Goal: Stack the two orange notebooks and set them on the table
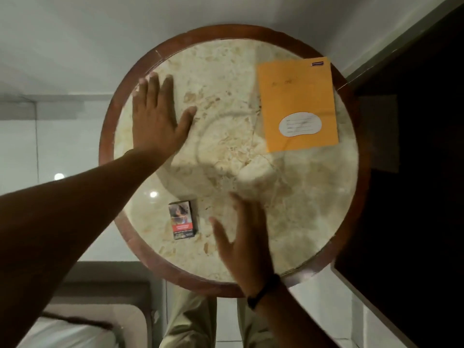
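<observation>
A round bench (351, 222) with a pale marble top and a dark wooden rim is seen from above. An orange notebook (297, 96) lies flat at its far right side, with a white label near its lower edge; whether a second notebook lies under it cannot be told. The left hand (157, 116) is spread flat over the far left part of the top, fingers extended, holding nothing. The right hand (244, 244), blurred, is also spread and empty at the near edge. A small printed box (182, 219) lies just left of it.
</observation>
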